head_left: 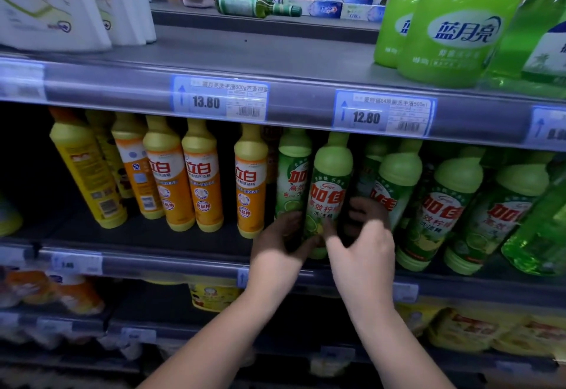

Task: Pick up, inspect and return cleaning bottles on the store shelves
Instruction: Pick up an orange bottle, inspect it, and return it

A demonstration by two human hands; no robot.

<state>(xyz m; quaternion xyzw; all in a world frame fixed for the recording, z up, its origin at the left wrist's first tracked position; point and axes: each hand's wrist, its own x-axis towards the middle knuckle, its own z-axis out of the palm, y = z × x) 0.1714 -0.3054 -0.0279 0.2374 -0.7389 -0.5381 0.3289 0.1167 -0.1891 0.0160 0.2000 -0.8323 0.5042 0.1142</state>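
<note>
Forearms, two, bare, entering from 6 o'clock. Left hand [280, 237]: fingers curled round the lower left side of green dish-soap bottle [329, 180]. Right hand [366, 235]: thumb on the label front, fingers hooked round the right side. Bottle: near upright among its row on middle shelf [153, 237], just right of centre; label reads "高效柠檬 洗洁精". Orange 立白 bottles [202, 180], 9 o'clock. Green 蓝月亮 bottles [459, 27], 1 o'clock. Price tags "13.80" [219, 97] and "12.80" [384, 112], 12 o'clock.

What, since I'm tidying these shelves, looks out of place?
A dark green bottle lies on its side at the back of the upper shelf, unlike the upright stock. The orange bottles show a gap. The left hand and right hand grip a lime bottle.
</note>
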